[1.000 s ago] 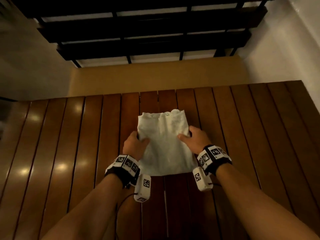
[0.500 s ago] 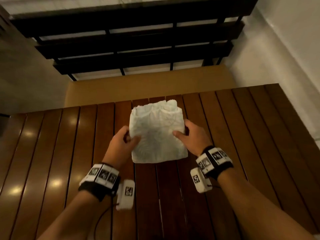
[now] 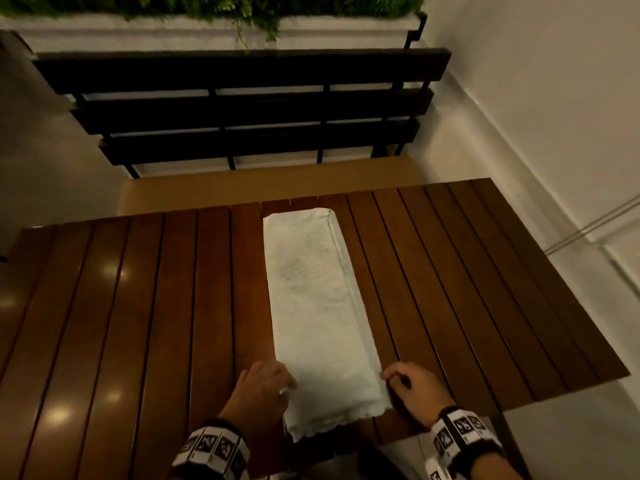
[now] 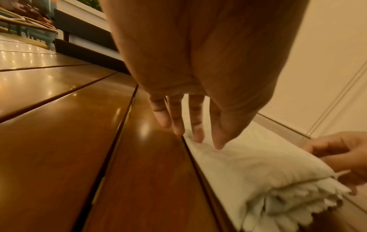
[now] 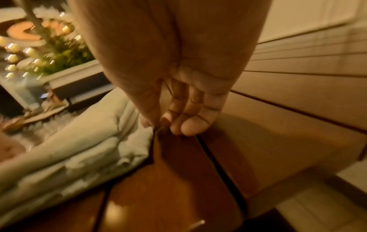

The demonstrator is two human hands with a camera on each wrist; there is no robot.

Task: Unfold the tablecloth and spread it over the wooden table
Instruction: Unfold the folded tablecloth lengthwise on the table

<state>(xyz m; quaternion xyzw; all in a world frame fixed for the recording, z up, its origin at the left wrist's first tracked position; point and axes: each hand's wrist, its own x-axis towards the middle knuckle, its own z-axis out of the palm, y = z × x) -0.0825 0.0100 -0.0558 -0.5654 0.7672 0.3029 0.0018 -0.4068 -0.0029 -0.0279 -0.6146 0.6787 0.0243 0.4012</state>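
In the lower middle of the head view, the left hand (image 3: 258,393) lies with straight, loosely spread fingers (image 4: 196,131) whose tips rest on the left edge of the tablecloth (image 3: 317,306), near its nearer end. The right hand (image 3: 414,389) sits just right of the cloth's near right corner; in the right wrist view its thumb and curled fingers (image 5: 186,125) meet right at the cloth's edge, pinching it there, though blur hides how much fabric they hold.

The white tablecloth is folded into a long narrow strip that runs from the bottom centre of the head view up toward the middle of the frame, flat on the slatted brown wooden bench (image 3: 138,323). Its near end shows stacked layers with a scalloped hem (image 4: 298,202) that reaches the bench's lower edge.

Beyond the bench, in the upper half of the head view, stands a dark slatted seat (image 3: 242,109) with a tan cushion (image 3: 270,185) in front of it. Green plants (image 3: 242,5) line the top edge above a white ledge. A pale wall (image 3: 536,81) fills the upper right.
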